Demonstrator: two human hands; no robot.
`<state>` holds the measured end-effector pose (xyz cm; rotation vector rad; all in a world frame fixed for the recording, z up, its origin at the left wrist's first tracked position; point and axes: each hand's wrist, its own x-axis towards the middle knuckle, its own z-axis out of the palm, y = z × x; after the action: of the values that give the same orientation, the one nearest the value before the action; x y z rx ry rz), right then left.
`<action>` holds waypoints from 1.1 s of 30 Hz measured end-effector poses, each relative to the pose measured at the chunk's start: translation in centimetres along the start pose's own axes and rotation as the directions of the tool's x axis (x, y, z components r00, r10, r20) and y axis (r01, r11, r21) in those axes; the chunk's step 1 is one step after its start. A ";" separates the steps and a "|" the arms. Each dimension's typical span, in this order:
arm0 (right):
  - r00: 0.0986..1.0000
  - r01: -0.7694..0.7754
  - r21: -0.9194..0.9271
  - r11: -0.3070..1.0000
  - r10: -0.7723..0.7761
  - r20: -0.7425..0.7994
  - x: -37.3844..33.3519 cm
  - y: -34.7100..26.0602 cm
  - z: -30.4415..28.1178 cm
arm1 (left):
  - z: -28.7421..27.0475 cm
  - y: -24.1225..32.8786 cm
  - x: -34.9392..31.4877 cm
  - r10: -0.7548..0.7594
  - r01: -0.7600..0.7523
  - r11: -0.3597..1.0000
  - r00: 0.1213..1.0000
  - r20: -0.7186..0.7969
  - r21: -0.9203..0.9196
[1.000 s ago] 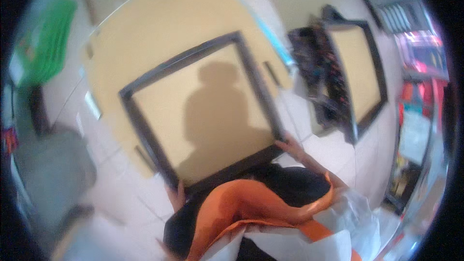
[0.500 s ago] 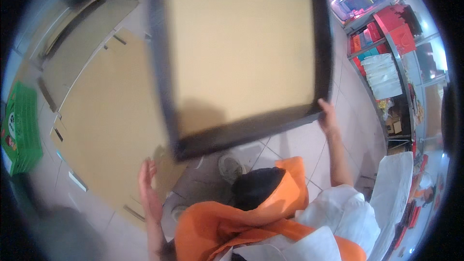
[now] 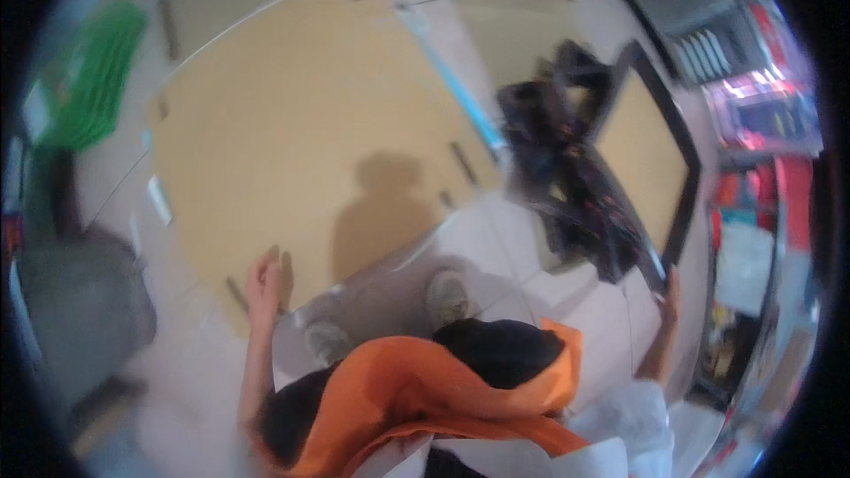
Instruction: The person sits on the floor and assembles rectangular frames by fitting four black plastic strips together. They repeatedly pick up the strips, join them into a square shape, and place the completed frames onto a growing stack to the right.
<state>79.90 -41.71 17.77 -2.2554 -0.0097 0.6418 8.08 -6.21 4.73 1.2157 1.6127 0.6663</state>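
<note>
At the right, my right hand (image 3: 670, 296) grips the near lower corner of a dark-framed panel (image 3: 651, 159) with a tan face, which is tilted. A large flat tan board (image 3: 283, 115) lies on the floor in front of me. Over its near left part is my left hand (image 3: 264, 283), fingers loosely bent and nothing visible in them; blur hides whether it touches the board. Against the panel's left side is a jumbled dark bundle (image 3: 575, 159), too blurred to name.
Green stacked crates (image 3: 102, 75) stand at the far left, with a grey rounded object (image 3: 84, 301) nearer. Behind the dark bundle is another tan sheet (image 3: 505, 26). Shelves with red and white goods (image 3: 744, 265) line the right side. My shoes (image 3: 447, 296) are close to the board's near edge.
The framed panel has swung from in front of me to the right, still in my right hand. The view has turned right, bringing the dark bundle into sight. My left hand stays empty.
</note>
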 end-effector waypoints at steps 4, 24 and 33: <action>0.513 0.693 -0.417 0.587 -0.809 -0.287 -3.8 -8.3 7.4 | -5.2 -2.6 3.4 -0.021 0.066 0.988 0.951 -0.308 0.138; 0.611 0.663 -0.109 0.740 -0.452 0.650 2.0 -13.8 58.3 | -8.9 -5.3 8.0 -0.042 0.295 0.910 0.766 -0.642 0.292; 0.682 0.220 0.137 0.966 -0.253 0.686 1.9 -16.3 55.3 | -13.6 3.1 8.3 -0.160 0.144 0.983 0.977 -0.143 -0.113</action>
<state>59.72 8.01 -3.49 -1.7880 -0.6524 1.3007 -3.41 4.24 9.47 0.9761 1.7561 0.7482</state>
